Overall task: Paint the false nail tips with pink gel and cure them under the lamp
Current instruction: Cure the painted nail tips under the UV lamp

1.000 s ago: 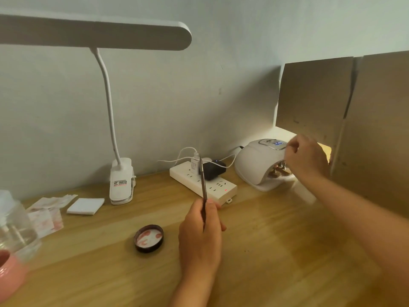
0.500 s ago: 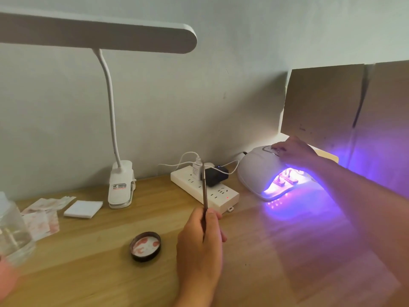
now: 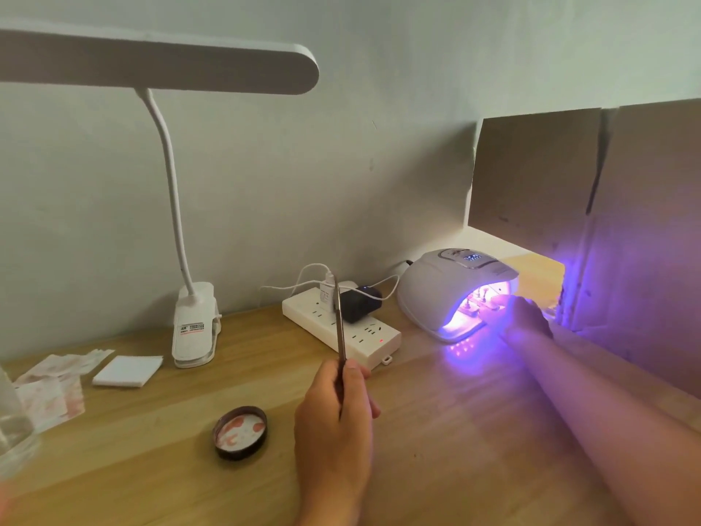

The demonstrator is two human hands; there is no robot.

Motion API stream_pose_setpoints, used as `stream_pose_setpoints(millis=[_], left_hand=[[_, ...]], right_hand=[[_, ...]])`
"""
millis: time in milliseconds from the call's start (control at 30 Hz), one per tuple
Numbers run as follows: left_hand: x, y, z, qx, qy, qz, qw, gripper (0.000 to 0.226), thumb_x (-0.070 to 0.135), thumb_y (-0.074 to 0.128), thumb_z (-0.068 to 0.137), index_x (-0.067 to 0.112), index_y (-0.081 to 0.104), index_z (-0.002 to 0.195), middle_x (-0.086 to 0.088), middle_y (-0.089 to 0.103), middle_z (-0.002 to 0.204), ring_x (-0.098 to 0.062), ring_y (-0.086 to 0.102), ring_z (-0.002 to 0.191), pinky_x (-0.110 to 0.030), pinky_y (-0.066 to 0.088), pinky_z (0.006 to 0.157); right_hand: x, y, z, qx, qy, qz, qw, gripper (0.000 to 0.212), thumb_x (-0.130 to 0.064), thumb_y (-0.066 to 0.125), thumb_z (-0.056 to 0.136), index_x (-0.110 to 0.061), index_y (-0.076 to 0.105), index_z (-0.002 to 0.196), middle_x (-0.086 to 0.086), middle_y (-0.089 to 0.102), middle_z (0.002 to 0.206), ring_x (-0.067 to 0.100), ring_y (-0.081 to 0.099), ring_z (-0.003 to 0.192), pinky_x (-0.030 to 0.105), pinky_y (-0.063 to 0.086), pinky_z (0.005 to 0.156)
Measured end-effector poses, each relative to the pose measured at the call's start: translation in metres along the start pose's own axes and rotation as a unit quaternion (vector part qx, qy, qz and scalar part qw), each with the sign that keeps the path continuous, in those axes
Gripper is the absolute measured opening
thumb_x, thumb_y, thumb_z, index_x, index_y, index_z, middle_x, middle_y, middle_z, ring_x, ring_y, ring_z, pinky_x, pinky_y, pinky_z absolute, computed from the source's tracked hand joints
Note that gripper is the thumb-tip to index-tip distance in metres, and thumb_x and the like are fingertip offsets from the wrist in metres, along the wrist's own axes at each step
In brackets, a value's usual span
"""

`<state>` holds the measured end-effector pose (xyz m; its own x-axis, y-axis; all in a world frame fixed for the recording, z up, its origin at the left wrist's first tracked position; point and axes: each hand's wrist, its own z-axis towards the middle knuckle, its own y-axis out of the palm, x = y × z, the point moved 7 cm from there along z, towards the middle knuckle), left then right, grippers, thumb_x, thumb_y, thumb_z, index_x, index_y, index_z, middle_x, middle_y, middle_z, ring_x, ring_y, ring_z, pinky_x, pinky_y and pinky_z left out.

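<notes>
- At the far left edge of the counter (image 3: 436,430), a clear bottle (image 3: 11,419) is cut off by the frame. Beside it lie pink-stained papers (image 3: 49,389) and a white pad (image 3: 127,370).
- Behind the pad, the desk lamp (image 3: 193,328) has a label with red and black print on its clip base, too small to read.
- Toward the front, a dark round lid (image 3: 240,432) lies open side up, with pink smears inside.
- Near the middle, the left hand (image 3: 333,423) has its grip pinched on a thin tool (image 3: 338,324), held upright. The tip is too fine to make out.
- Behind it, a white power strip (image 3: 364,336) shows a red light. A white charger (image 3: 326,292) and a black adapter (image 3: 360,303) are plugged in.
- To the right, the curing lamp (image 3: 436,290) glows violet. The digits on its display (image 3: 472,257) are blurred.
- Inside its mouth sit the nail tips (image 3: 478,301) on a stand, washed out by the glare.
- At that opening, the right hand (image 3: 525,317) reaches in. I cannot tell whether its grip holds anything.
- Behind the hand stands cardboard (image 3: 531,176), cut off at the right.
</notes>
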<state>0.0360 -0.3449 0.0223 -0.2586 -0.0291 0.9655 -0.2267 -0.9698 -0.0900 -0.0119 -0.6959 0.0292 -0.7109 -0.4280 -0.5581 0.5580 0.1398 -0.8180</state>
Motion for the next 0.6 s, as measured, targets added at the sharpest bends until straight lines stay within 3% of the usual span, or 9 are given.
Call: stream_pose_setpoints(millis=[133,267,367,500,600], left_hand=[[0.0,0.001,0.001,-0.002,0.004,0.013,1.0,0.031,0.035,0.042,0.099,0.027,0.063,0.078,0.011,0.063,0.059,-0.001,0.053,0.052,-0.029,0.039,0.057],[0.0,0.002,-0.001,-0.008,-0.005,0.022,1.0,0.03,0.035,0.043,0.099,0.027,0.063,0.078,0.011,0.064,0.061,-0.002,0.053,0.052,-0.029,0.039,0.058],[-0.001,0.0,-0.001,-0.01,-0.004,0.026,1.0,0.029,0.032,0.043,0.1,0.026,0.062,0.078,0.011,0.064,0.061,-0.004,0.052,0.051,-0.029,0.038,0.058],[0.0,-0.001,-0.003,-0.015,-0.009,0.013,1.0,0.029,0.031,0.045,0.1,0.026,0.063,0.077,0.011,0.063,0.06,-0.006,0.052,0.052,-0.031,0.04,0.059],[0.0,-0.003,-0.004,-0.019,-0.008,0.007,1.0,0.029,0.029,0.046,0.099,0.025,0.063,0.077,0.01,0.064,0.061,-0.003,0.052,0.05,-0.03,0.039,0.057]], right_hand=[[0.001,-0.007,-0.003,0.023,0.029,-0.014,0.999,0.023,-0.022,0.058,0.091,-0.015,0.07,0.109,0.016,0.064,0.119,0.034,0.06,0.108,0.033,0.047,0.086],[0.011,-0.015,-0.019,0.005,0.06,-0.035,0.998,0.027,-0.035,0.064,0.085,-0.012,0.065,0.099,0.012,0.067,0.107,0.031,0.063,0.102,0.029,0.044,0.076],[0.021,-0.024,-0.029,-0.004,0.065,-0.048,0.997,0.029,-0.042,0.065,0.083,-0.014,0.057,0.088,0.011,0.066,0.109,0.031,0.062,0.102,0.028,0.042,0.076],[0.036,-0.04,-0.044,-0.005,0.097,-0.035,0.995,0.049,-0.045,0.065,0.085,-0.012,0.06,0.12,0.012,0.063,0.124,0.03,0.059,0.116,0.03,0.043,0.084],[0.045,-0.042,-0.048,-0.026,0.08,-0.02,0.996,0.041,-0.034,0.066,0.091,-0.007,0.061,0.121,0.016,0.061,0.126,0.033,0.059,0.116,0.033,0.046,0.09]])
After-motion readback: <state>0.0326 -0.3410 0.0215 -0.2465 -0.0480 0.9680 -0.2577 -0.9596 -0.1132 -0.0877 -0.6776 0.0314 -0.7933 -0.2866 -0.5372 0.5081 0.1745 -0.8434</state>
